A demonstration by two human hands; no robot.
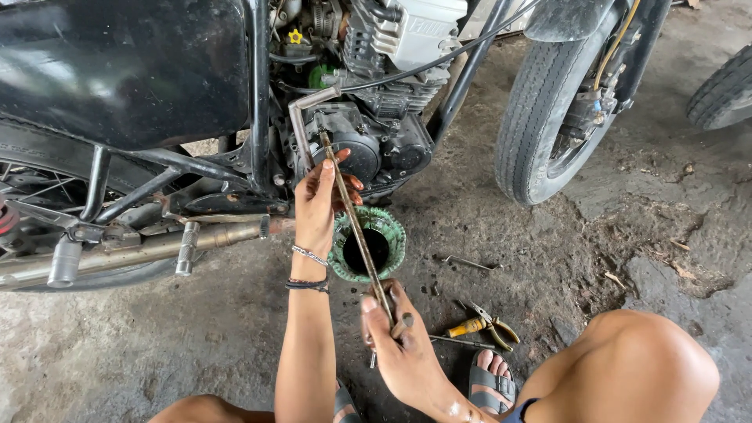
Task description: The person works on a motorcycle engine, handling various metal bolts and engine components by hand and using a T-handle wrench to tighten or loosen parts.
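Left hand (317, 207) curled loosely round the upper part of a long metal rod (354, 227), fingers partly closed, near the motorcycle engine (368, 149). Right hand (403, 348) closed firmly on the rod's lower end (thumb up), over the concrete floor (196, 345). Rod slanting across a green drain pan (368, 244) below the engine; yellow-handled pliers (486, 325) lying just beside the right hand.

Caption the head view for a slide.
Left hand and right hand hold a long thin metal rod over a green round oil-filled pan.

Concrete floor (642, 196) w/ pliers (486, 325), green pan (392, 235)
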